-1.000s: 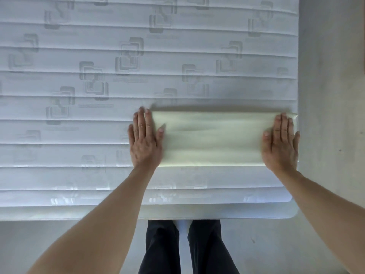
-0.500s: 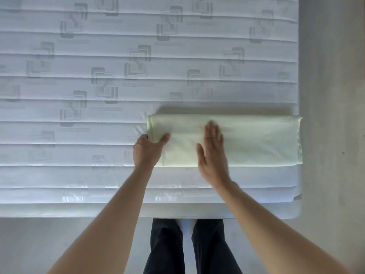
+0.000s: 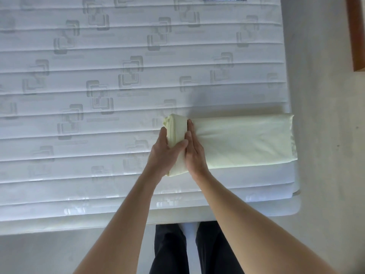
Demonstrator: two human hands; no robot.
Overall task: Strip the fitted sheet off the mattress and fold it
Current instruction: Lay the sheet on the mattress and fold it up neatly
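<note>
A pale yellow fitted sheet (image 3: 243, 141) lies folded into a long strip on the bare white quilted mattress (image 3: 98, 76), close to its near right corner. The strip's left end is lifted and turned upward. My left hand (image 3: 164, 155) grips that raised end, thumb on its left face and fingers around its near part. My right hand (image 3: 194, 151) stands on edge with straight fingers, pressed onto the strip just right of the raised end. The right end of the strip reaches the mattress's right edge.
Grey floor (image 3: 325, 135) runs along the right side of the mattress and in front of it. A brown wooden edge (image 3: 357, 36) shows at the top right. My dark trouser legs (image 3: 189, 252) stand against the near side of the bed.
My right hand slid from the strip's right end to its left part. My left hand closed on the left end and lifted it upward.
</note>
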